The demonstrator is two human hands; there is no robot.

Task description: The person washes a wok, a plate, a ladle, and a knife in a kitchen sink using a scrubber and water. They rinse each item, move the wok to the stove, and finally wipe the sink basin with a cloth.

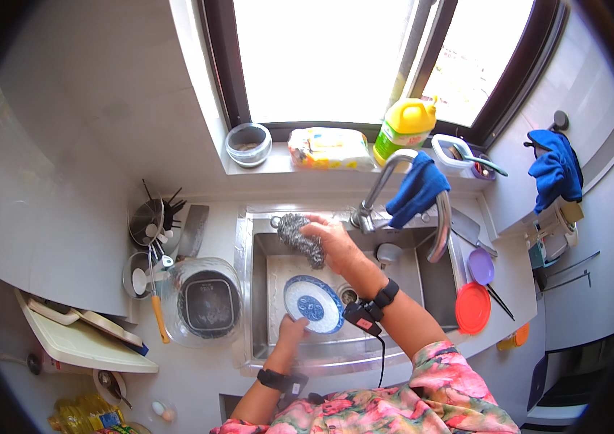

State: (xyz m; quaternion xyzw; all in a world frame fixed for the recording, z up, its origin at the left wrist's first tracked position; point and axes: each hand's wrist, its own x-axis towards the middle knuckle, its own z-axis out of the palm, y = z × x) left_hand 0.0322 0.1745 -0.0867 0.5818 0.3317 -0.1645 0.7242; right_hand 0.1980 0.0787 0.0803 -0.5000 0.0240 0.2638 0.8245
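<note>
My left hand (291, 332) grips the lower left rim of a blue-and-white patterned plate (315, 304), tilted over the stainless steel sink (437, 282). Farther back, my right hand (331, 241) holds a steel wool scourer (300, 238) near the sink's rear edge, apart from the plate. The drain (348, 294) shows just right of the plate. A small pale bowl or cup (389, 253) is at the back of the basin. Over the chrome faucet (380, 182) hangs a blue cloth (419, 190).
Left of the sink stand a clear bowl with a dark square container (210, 304) and strainers (146, 222). A cleaver (467, 228), purple dish (481, 266) and red lid (473, 307) lie at right. On the sill are a yellow-capped jug (405, 130) and a container with a brush (450, 152).
</note>
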